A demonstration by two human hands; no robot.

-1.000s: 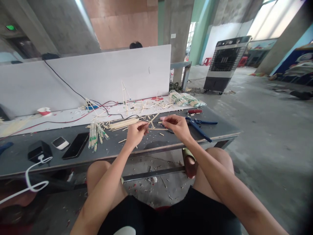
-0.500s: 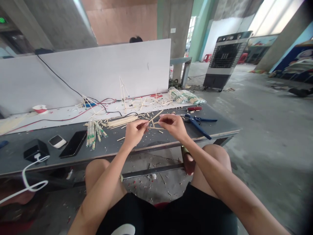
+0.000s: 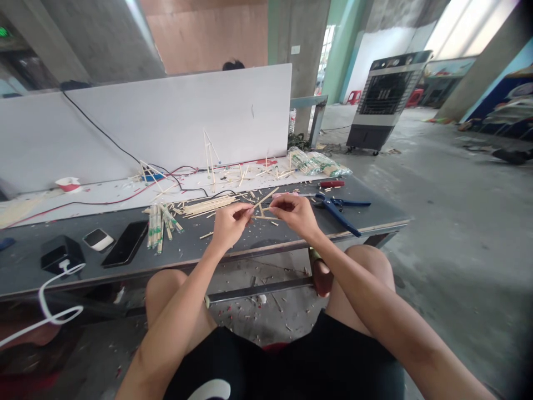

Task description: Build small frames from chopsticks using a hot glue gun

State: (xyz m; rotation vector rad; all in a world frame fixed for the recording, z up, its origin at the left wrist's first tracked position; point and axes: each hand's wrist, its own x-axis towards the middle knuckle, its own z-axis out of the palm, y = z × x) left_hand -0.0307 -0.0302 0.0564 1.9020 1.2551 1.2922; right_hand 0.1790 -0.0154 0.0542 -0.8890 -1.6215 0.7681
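Note:
My left hand (image 3: 229, 224) and my right hand (image 3: 295, 214) are held close together above the front of the dark worktable (image 3: 250, 244). Both pinch thin wooden sticks (image 3: 262, 210) that span the small gap between the fingertips; one stick slants up and to the right, another lies level. A loose pile of wooden sticks (image 3: 206, 206) lies on the table just behind my left hand. Several green-wrapped stick bundles (image 3: 160, 225) lie to the left of it.
Blue-handled pliers (image 3: 339, 210) and a red-handled tool (image 3: 331, 184) lie right of my hands. A black phone (image 3: 126, 243), a small white device (image 3: 97, 239) and a black charger with a white cable (image 3: 58, 255) lie left. A white board (image 3: 166, 122) backs the table; bagged sticks (image 3: 318, 165) and an air cooler (image 3: 385, 100) stand beyond.
My hands have drawn closer together and the right hand has shifted slightly left along the sticks. The view has tilted a little since a second ago.

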